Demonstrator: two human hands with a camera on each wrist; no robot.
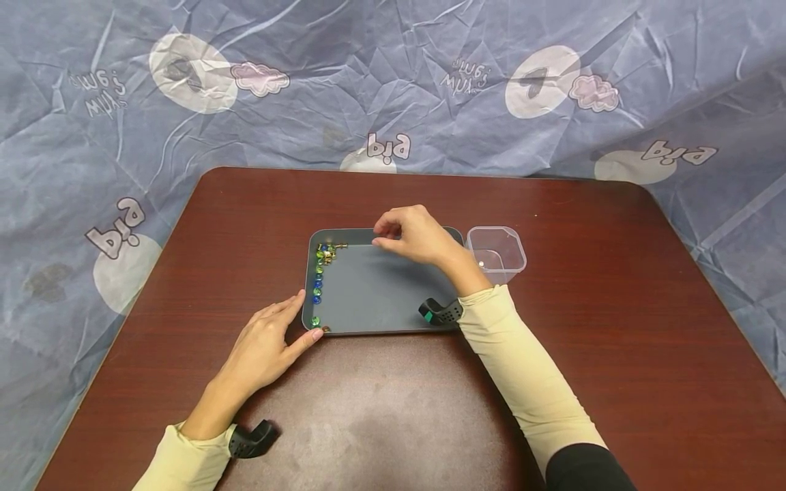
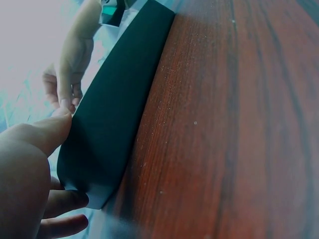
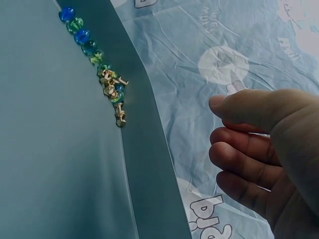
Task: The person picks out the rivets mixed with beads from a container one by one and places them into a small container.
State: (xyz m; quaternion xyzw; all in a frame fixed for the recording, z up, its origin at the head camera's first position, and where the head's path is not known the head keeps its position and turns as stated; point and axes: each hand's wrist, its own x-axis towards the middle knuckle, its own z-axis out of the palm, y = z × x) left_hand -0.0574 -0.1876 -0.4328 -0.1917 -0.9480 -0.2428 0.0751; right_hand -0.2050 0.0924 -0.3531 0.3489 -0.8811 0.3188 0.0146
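A grey tray [image 1: 381,293] lies on the table. My left hand [image 1: 260,351] holds its front left corner, thumb on the front rim and fingers along the left side. Along the tray's left edge runs a line of blue and green glass marbles [image 3: 82,36]. Small gold-coloured metal pieces [image 3: 110,89], with heads and short shanks, are heaped among marbles in the back left corner. Over the tray's back rim hovers my right hand [image 1: 417,235], its fingers loosely bent. Nothing shows between thumb and fingers, though the thumb hides part of the index finger in the right wrist view.
A clear plastic container [image 1: 496,249] stands just right of the tray, with a small whitish spot inside it. The brown wooden table [image 1: 614,307] extends around the tray. Behind it hangs a wrinkled blue-grey printed sheet [image 1: 393,82].
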